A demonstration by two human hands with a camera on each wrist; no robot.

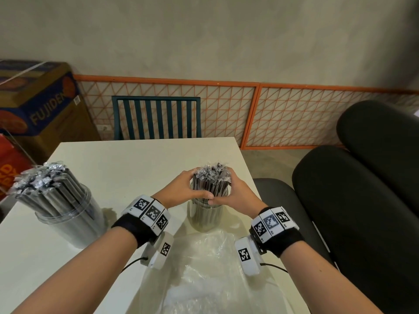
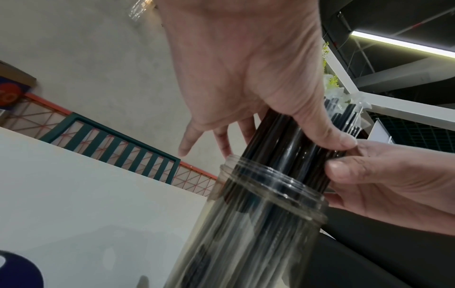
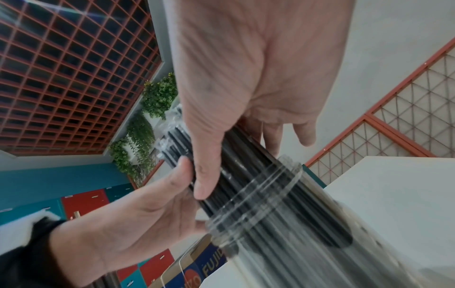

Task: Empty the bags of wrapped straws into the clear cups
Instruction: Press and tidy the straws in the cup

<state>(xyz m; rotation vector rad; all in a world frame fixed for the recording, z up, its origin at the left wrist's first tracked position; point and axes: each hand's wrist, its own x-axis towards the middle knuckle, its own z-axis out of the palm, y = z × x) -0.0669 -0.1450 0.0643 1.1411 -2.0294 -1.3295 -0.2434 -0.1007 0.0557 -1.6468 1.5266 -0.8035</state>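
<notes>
A bundle of black wrapped straws (image 1: 210, 181) stands in a clear cup (image 1: 205, 219) near the table's right edge, its crinkled wrapper ends sticking up. My left hand (image 1: 183, 189) and right hand (image 1: 237, 192) curl round the bundle just above the cup's rim, and the thumbs meet at the front. The left wrist view shows my left thumb (image 2: 320, 134) pressed on the straws (image 2: 283, 148) above the threaded rim (image 2: 270, 188). In the right wrist view my right thumb (image 3: 205, 175) lies along the straws (image 3: 243, 165). A second clear cup (image 1: 72, 223) at the left is packed with straws (image 1: 43, 180).
An empty clear plastic bag (image 1: 204, 273) lies crumpled on the white table (image 1: 127, 159) in front of the cup. Black padded chairs (image 1: 353, 200) stand close on the right. A teal chair (image 1: 156, 118) is behind the table, and a cardboard box (image 1: 43, 103) at the far left.
</notes>
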